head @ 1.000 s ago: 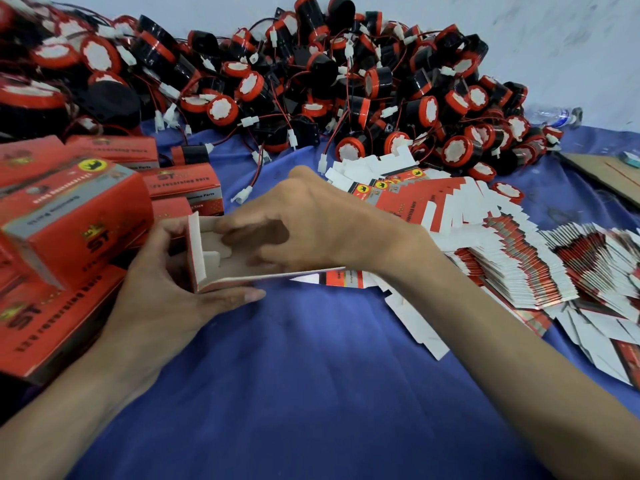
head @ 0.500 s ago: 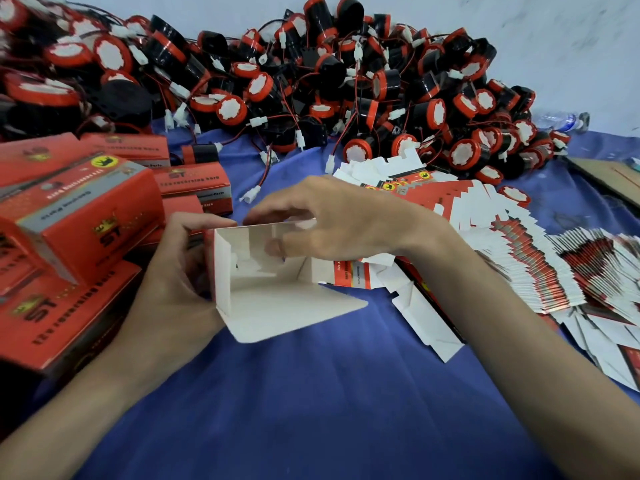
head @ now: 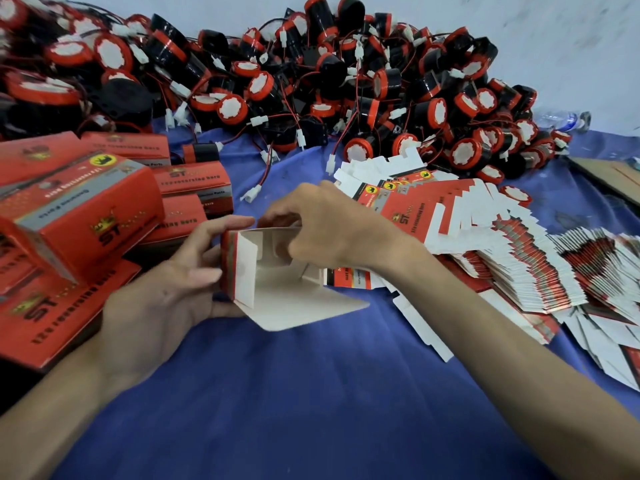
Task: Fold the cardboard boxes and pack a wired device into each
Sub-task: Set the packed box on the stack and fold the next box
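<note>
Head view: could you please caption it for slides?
Left hand grips an open box; right hand pinches its top; wired devices piled behind.

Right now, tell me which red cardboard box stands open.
The red cardboard box that the left hand grips: its white inside shows, while the stacked red boxes at left are closed.

A creased blue cloth (head: 311, 393) covers the work surface, a scuffed pale wall (head: 554, 46) rising behind it, a clear plastic bottle (head: 561, 119) lying at its far right edge.
</note>
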